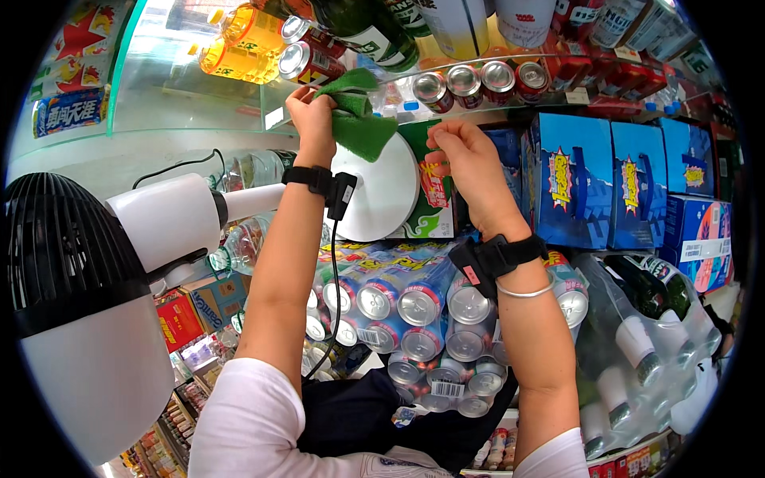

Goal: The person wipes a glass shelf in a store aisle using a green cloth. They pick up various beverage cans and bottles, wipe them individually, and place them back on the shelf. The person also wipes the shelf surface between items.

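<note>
My left hand (312, 119) grips a folded green cloth (363, 122) at the front edge of a glass shelf (203, 122). The cloth hangs over the rim of a round white base (382, 191). To the right, my right hand (466, 152) is raised with its fingers curled, and I see nothing in it. Behind that hand stands a green carton (439, 221) with red lettering. Two soda cans (308, 63) lie just above the cloth on the shelf, near yellow oil bottles (242, 57).
A white appliance with a black grille (89, 334) fills the left side. Shrink-wrapped cans (382, 305) are stacked below my hands. Blue cartons (574, 179) and wrapped green bottles (645, 340) stand at right. More cans (463, 80) line the glass edge above. A black cable hangs from my left wrist.
</note>
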The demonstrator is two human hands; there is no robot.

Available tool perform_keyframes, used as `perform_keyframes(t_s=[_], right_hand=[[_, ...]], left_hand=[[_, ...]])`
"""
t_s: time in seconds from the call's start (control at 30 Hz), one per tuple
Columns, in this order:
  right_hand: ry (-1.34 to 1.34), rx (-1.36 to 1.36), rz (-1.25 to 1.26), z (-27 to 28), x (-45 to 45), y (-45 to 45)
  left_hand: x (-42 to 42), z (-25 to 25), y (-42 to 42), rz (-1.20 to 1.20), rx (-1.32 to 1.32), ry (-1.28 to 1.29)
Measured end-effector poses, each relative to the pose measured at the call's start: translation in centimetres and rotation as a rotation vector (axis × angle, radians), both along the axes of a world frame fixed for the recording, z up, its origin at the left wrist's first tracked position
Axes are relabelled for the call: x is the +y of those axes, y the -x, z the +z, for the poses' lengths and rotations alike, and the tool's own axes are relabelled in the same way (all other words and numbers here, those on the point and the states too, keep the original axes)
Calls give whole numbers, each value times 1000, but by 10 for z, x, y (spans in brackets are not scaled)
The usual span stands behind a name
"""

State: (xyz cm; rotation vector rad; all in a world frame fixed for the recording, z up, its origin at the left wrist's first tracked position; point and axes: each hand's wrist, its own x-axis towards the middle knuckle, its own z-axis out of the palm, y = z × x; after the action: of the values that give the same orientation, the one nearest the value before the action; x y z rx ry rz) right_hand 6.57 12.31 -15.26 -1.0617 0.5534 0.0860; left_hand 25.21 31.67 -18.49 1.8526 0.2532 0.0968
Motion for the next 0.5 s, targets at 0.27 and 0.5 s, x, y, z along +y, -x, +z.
perform_keyframes(t_s=[0.27, 0.5], right_hand=[[1, -9, 5, -1, 3, -1], [-8, -13, -42, -3, 2, 0]], left_hand=[[-9, 5, 12, -238, 140, 124], [-6, -12, 36, -229, 35, -139]])
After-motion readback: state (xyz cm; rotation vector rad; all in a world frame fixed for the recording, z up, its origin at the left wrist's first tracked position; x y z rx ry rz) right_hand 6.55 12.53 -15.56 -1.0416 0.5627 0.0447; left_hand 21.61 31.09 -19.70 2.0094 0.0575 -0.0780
